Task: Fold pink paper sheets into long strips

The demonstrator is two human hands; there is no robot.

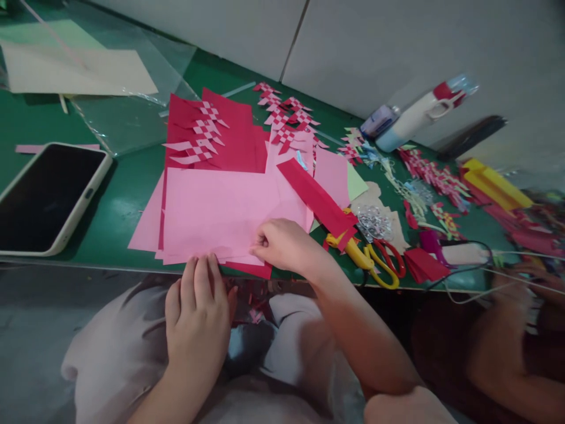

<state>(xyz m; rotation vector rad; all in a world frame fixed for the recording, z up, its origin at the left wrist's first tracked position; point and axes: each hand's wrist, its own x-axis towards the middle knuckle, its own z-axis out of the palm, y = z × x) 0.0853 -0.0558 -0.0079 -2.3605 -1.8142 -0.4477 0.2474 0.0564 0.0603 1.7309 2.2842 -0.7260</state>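
The pink sheet [216, 212] lies by the near edge of the green table [126, 197], over red sheets [241, 147] and other pink paper [148, 224]. My left grip [197, 294] is released, fingertips resting on the sheet's near edge; my right grip [282, 244] is curled towards that edge's right end, and I can't tell whether it pinches anything. I'd expect the sheet to be light, fairly stiff, easily creased and apt to slide, so best held lightly by edge or corner.

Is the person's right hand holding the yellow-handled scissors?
No, the right hand is at the near edge of the pink paper sheet, while the yellow-handled scissors lie to its right.
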